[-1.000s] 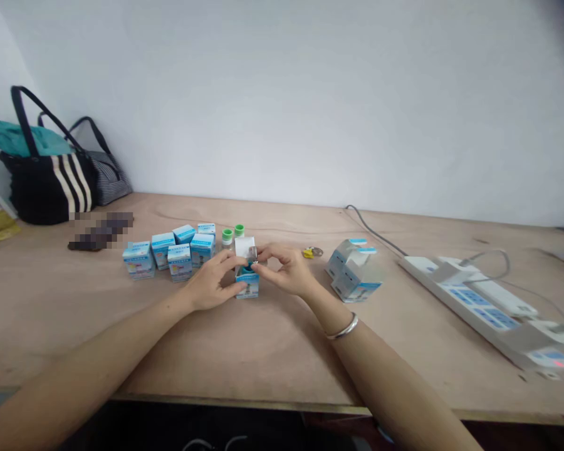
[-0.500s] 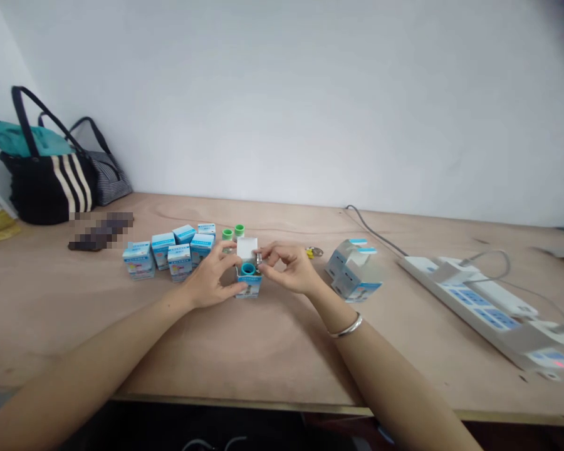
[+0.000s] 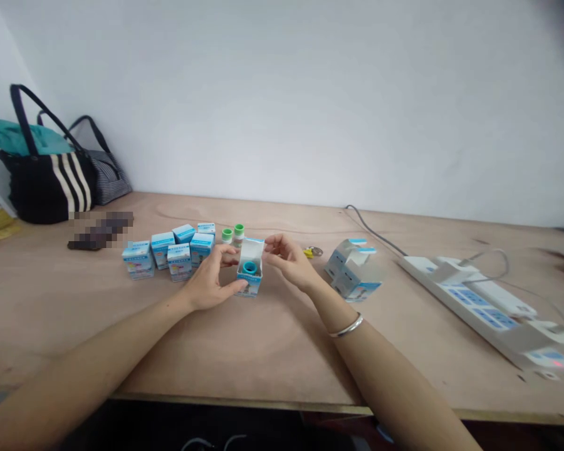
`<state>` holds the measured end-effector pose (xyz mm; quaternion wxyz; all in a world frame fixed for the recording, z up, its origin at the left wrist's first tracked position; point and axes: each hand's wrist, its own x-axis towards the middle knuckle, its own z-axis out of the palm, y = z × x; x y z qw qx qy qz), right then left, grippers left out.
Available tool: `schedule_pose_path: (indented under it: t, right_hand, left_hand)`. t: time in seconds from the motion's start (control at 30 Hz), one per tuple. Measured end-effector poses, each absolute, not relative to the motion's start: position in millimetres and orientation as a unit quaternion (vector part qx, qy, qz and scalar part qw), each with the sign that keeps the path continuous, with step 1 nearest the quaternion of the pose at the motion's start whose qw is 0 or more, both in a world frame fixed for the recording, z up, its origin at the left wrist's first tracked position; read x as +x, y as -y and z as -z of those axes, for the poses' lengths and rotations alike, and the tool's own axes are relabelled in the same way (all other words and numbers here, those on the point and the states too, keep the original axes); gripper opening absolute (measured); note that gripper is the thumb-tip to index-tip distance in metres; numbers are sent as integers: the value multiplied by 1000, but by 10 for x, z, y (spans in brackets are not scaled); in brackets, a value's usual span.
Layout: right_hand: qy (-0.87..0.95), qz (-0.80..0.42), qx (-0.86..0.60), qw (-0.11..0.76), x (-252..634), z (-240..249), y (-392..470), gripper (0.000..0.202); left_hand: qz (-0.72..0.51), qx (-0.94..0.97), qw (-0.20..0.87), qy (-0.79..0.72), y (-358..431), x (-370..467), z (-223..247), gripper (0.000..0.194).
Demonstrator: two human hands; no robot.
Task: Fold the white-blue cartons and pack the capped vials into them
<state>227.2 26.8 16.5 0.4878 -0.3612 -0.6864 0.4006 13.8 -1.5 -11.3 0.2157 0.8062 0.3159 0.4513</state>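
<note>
A small blue-and-white carton stands on the table with its top lid raised. Inside it shows the blue ring-shaped top of a bottle. My left hand grips the carton from the left, its thumb against the front. The fingers of my right hand are bent together at the right edge of the raised carton lid. Behind the carton are two bottles with green tops. Several closed cartons of the same kind stand left of my left hand.
An opened, larger blue-and-white box lies right of my right hand, near a yellow tag with metal rings. Farther right are a power strip and cables. Bags and a pixelated dark object are at left. A blurred shape enters at the far right.
The carton's lid stands higher and tilts right, with my right fingers moved up to its edge from the shiny side flap. A dark blurred shape has appeared at the far right.
</note>
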Motion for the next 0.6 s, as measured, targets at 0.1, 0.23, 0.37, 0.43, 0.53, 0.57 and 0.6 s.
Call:
schedule_pose_path:
  t: [0.1, 0.23, 0.37, 0.43, 0.53, 0.57, 0.6]
  right_hand:
    - [713, -418, -355, 437, 2256, -140, -253, 35]
    - [753, -361, -312, 454, 2237, -182, -211, 42]
    - [792, -294, -271, 461, 2238, -264, -159, 20]
    - [803, -281, -264, 455, 2236, -286, -133, 18]
    - [812, -272, -261, 446, 2225, -297, -100, 17]
    - [813, -270, -261, 445, 2220, -299, -91, 17]
    - [813, -268, -263, 445, 2214, -301, -82, 16]
  left_hand:
    - [-423, 834, 175, -307, 53, 151, 70, 31]
    - [-407, 843, 155, -315, 87, 166, 6, 22]
    - [-412, 832, 185, -323, 57, 160, 57, 22]
    - [-428, 818, 204, -327, 34, 154, 108, 28]
    - [-439, 803, 215, -340, 13, 148, 165, 36]
    - [-439, 802, 213, -345, 11, 147, 174, 36]
    - [-437, 801, 210, -350, 10, 146, 179, 37]
